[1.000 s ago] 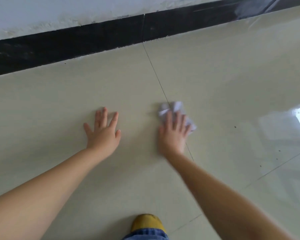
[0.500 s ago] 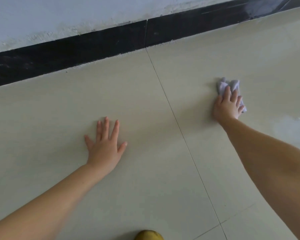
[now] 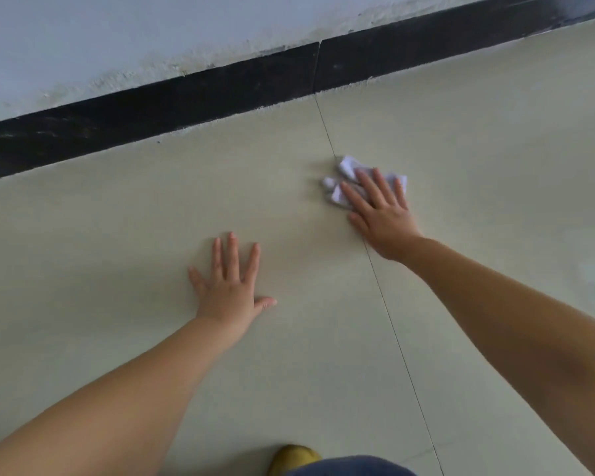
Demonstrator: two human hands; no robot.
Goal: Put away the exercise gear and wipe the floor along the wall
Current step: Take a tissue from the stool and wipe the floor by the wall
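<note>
A crumpled white cloth (image 3: 347, 168) lies on the pale tiled floor (image 3: 478, 166), just right of a tile joint and a short way in front of the black skirting (image 3: 193, 101). My right hand (image 3: 380, 207) presses flat on the cloth, fingers spread over it and pointing up-left. My left hand (image 3: 231, 286) rests flat on the floor to the lower left, fingers apart, holding nothing. No exercise gear is in view.
A white wall (image 3: 117, 39) with worn paint rises above the skirting. A yellow shoe tip (image 3: 292, 456) and blue denim (image 3: 351, 468) show at the bottom edge. A thin tile joint (image 3: 385, 304) runs from the skirting toward me.
My right hand has slid the cloth back left from the right-hand tile to the joint, after sweeping right before that. My left hand stays planted on the floor.
</note>
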